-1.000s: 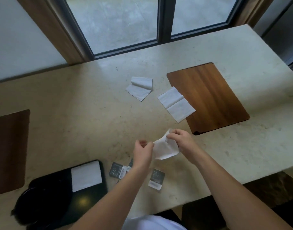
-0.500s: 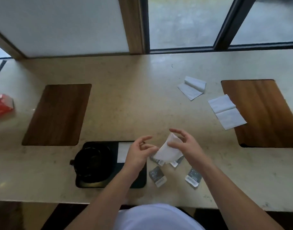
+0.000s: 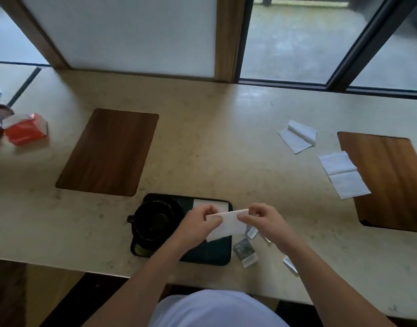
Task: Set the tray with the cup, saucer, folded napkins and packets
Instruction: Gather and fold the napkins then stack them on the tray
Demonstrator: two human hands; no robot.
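A black tray (image 3: pixel 209 253) lies near the counter's front edge. On its left half stands a black cup (image 3: pixel 153 220) on a black saucer (image 3: pixel 176 206). A white folded napkin (image 3: pixel 202 202) lies at the tray's far right corner. My left hand (image 3: pixel 198 220) and my right hand (image 3: pixel 261 218) both pinch the top edge of another white napkin (image 3: pixel 228 224), held above the tray's right side. Small dark packets (image 3: pixel 245 250) lie on the counter just right of the tray, partly hidden by my right arm.
Two more white napkins (image 3: pixel 297 136) (image 3: pixel 342 174) lie at the right, one overlapping a wooden placemat (image 3: pixel 391 180). Another wooden placemat (image 3: pixel 108 152) lies behind the tray. A red tissue pack (image 3: pixel 25 129) sits at the far left. Windows run along the back.
The view has swung left, bringing the tray to the middle. Both hands moved the napkin left over the tray and pulled it flat between them.
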